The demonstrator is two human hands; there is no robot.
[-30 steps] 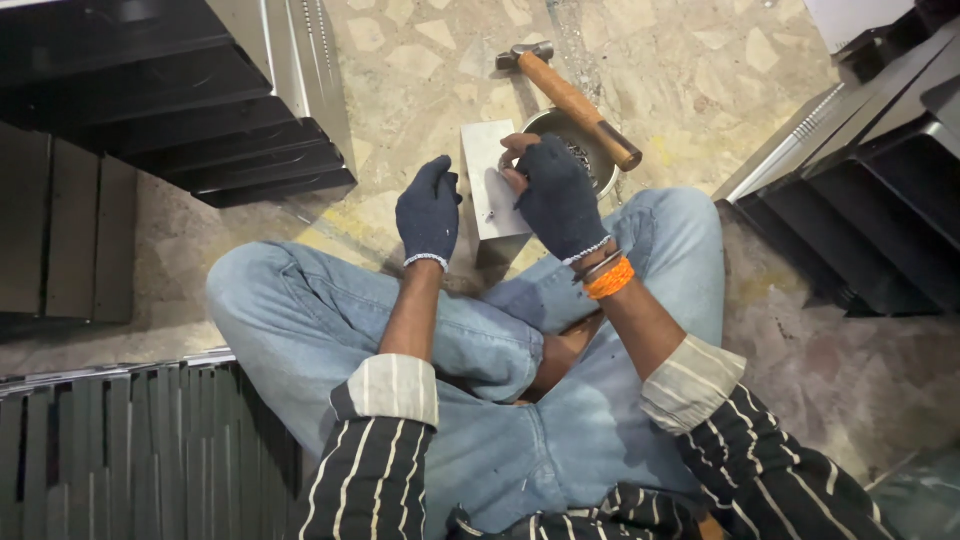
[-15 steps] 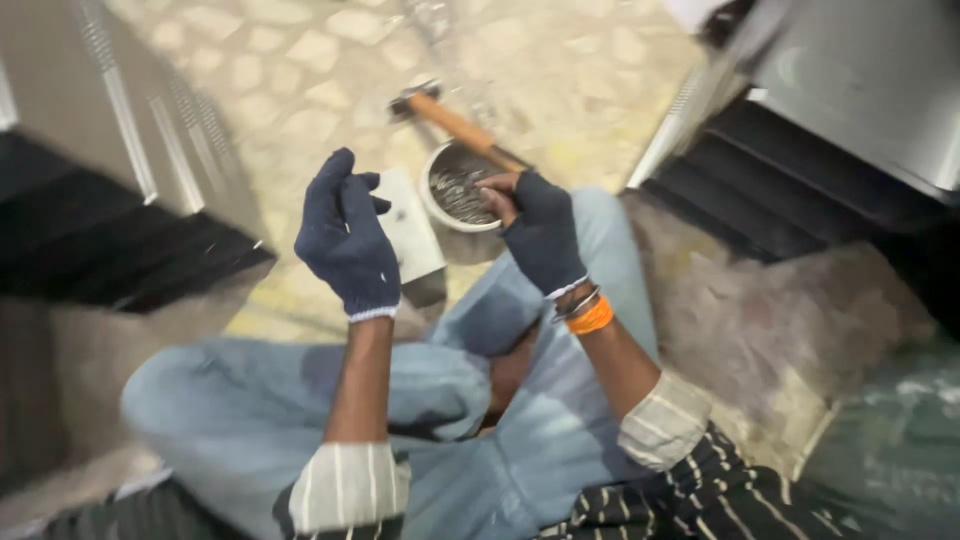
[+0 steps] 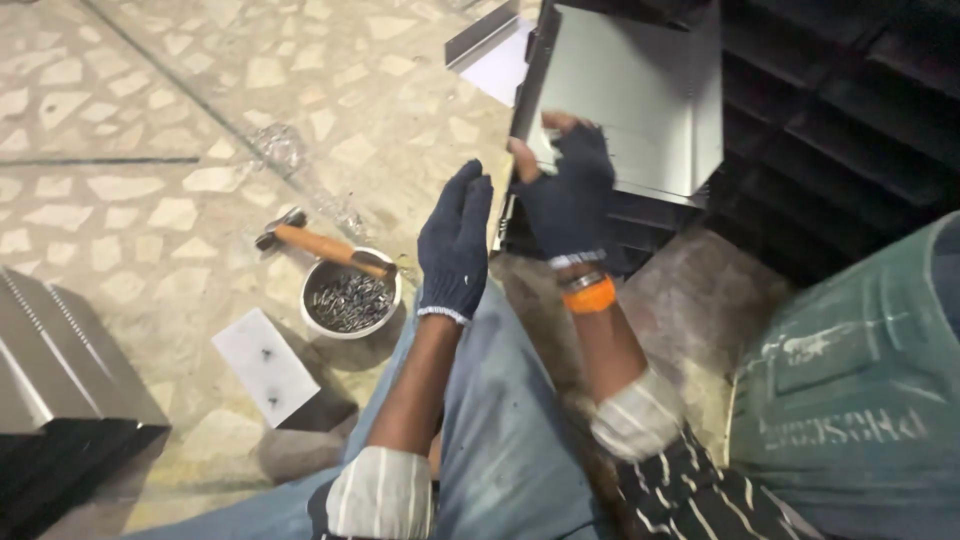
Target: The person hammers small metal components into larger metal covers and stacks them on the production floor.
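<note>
Gloved hands at a metal sheet, upper right of frame

Right hand [image 3: 565,195] fingers closed on the metal sheet [image 3: 640,95] lower-left edge; left hand [image 3: 455,245] flat and empty just left, nearer the hammer [image 3: 325,245]

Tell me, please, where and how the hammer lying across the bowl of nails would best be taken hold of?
Probably by the bare wooden handle of the hammer, near the end that rests on the rim of the metal bowl. Come from above: that end sits raised off the floor, leaving room for fingers beneath, while the metal head lies low on the stone floor. The left hand is the nearer one.
</note>
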